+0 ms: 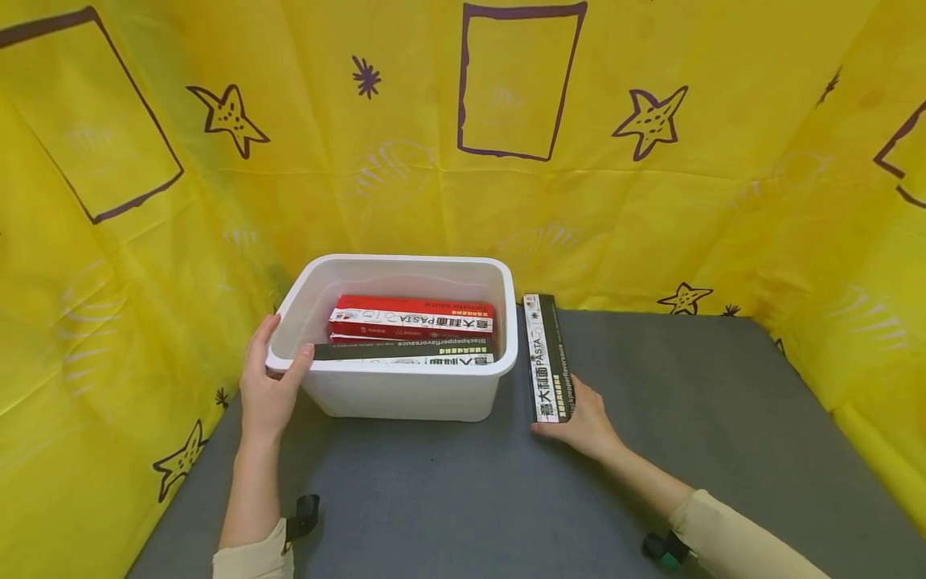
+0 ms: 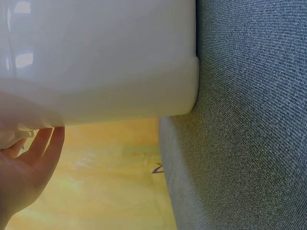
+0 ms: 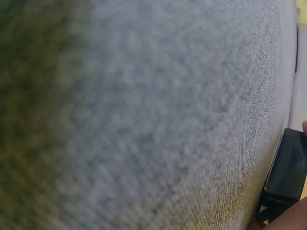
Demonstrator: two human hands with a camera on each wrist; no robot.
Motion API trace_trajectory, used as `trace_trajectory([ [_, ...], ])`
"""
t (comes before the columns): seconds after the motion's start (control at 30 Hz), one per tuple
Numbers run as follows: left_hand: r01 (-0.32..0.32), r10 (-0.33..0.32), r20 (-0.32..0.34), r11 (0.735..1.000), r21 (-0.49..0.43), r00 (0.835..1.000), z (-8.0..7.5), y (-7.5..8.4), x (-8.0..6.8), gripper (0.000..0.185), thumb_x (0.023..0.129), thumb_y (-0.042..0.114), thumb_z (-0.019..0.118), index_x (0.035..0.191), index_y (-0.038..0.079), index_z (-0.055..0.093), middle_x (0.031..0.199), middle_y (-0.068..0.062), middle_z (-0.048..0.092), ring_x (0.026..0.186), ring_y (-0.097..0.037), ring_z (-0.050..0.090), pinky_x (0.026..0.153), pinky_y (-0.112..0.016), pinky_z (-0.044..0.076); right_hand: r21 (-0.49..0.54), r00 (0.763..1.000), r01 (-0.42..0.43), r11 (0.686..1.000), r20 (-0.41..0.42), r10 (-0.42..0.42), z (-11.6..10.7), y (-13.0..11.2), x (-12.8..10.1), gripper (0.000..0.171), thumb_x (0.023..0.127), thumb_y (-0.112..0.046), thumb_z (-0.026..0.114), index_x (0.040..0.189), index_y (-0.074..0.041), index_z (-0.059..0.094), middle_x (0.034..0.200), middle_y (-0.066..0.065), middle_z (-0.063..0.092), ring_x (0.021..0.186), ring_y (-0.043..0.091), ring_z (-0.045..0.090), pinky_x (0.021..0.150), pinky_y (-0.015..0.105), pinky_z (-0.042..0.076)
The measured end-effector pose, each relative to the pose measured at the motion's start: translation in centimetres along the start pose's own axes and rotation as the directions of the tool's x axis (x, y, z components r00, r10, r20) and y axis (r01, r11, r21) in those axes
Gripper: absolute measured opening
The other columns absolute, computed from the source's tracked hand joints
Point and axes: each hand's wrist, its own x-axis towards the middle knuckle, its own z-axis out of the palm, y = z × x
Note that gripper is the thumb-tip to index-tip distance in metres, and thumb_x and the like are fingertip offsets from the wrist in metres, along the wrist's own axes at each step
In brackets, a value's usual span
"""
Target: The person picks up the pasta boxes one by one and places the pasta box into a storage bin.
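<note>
A white plastic bin [image 1: 398, 390] stands on the grey table, holding red tomato sauce pasta boxes [image 1: 414, 315] and a black pepper pasta box [image 1: 405, 351] along its near wall. My left hand [image 1: 269, 382] grips the bin's near left corner, thumb over the rim and fingers outside. In the left wrist view, the fingers [image 2: 48, 148] touch the bin's outer wall. Right of the bin lies another black-and-white pasta box [image 1: 547, 362], its long side pointing away from me. My right hand [image 1: 587, 422] holds its near end. The right wrist view shows only part of this box [image 3: 288, 167].
A yellow cloth [image 1: 405, 201] with drawn starfish and frames hangs behind and at both sides of the table [image 1: 448, 498]. Dark wrist-worn devices sit at the left cuff [image 1: 302, 516] and right cuff [image 1: 667, 550].
</note>
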Motion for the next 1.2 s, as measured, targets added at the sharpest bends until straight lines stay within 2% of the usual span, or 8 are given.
trace_trajectory([
  [0.17,0.016,-0.016,0.004,1.0,-0.001,1.0,0.0,0.0,0.0,0.065,0.088,0.026,0.068,0.148,0.028,0.043,0.151,0.009,0.038,0.128,-0.021,0.04,0.102,-0.05,0.038,0.012,0.999,-0.044,0.999,0.014,0.044,-0.3,0.1,0.0,0.104,0.06,-0.041,0.09,0.14,0.002,0.041,0.121,0.018,0.059,0.11,0.037,0.053,0.093,0.052,0.04],
  [0.33,0.031,-0.031,0.01,0.999,-0.009,0.999,0.0,0.0,0.0,0.065,0.088,0.026,0.068,0.148,0.029,0.042,0.151,0.009,0.038,0.127,-0.021,0.04,0.101,-0.05,0.039,0.046,0.999,-0.04,0.998,0.001,0.04,-0.8,0.1,0.0,0.103,0.062,-0.038,0.09,0.142,0.003,0.04,0.126,0.021,0.058,0.109,0.035,0.055,0.091,0.05,0.043],
  [0.57,0.027,-0.027,0.005,1.0,-0.013,1.0,0.0,0.0,0.2,0.065,0.088,0.026,0.068,0.148,0.029,0.043,0.15,0.009,0.039,0.124,-0.019,0.042,0.098,-0.041,0.043,0.082,0.993,-0.116,0.99,0.008,0.116,-1.7,-0.2,-0.2,0.106,0.066,-0.037,0.087,0.148,0.001,0.032,0.14,0.024,0.047,0.122,0.039,0.047,0.099,0.053,0.037],
  [0.8,0.011,-0.011,0.001,1.0,-0.021,1.0,0.1,0.1,0.1,0.064,0.088,0.024,0.068,0.147,0.027,0.044,0.149,0.007,0.041,0.121,-0.019,0.043,0.094,-0.036,0.043,0.146,0.978,-0.207,0.967,0.02,0.206,-2.6,-0.8,-0.5,0.104,0.07,-0.036,0.085,0.151,-0.006,0.028,0.147,0.02,0.041,0.129,0.035,0.042,0.104,0.05,0.033],
  [1.1,0.001,-0.001,-0.008,1.0,-0.028,1.0,0.1,0.1,0.1,0.063,0.088,0.024,0.068,0.146,0.026,0.045,0.148,0.007,0.041,0.121,-0.019,0.043,0.093,-0.031,0.042,0.177,0.97,-0.24,0.954,0.007,0.243,-3.6,-1.3,-0.7,0.101,0.074,-0.037,0.082,0.154,-0.011,0.026,0.146,0.02,0.042,0.13,0.035,0.042,0.104,0.05,0.032],
  [1.2,0.002,-0.003,-0.007,1.0,-0.027,1.0,0.2,0.0,0.1,0.063,0.088,0.024,0.068,0.146,0.026,0.045,0.148,0.006,0.041,0.121,-0.019,0.043,0.094,-0.033,0.042,0.189,0.969,-0.241,0.952,-0.003,0.246,-3.9,-1.5,-0.7,0.099,0.075,-0.035,0.082,0.154,-0.012,0.027,0.146,0.02,0.043,0.13,0.035,0.042,0.105,0.049,0.031],
])
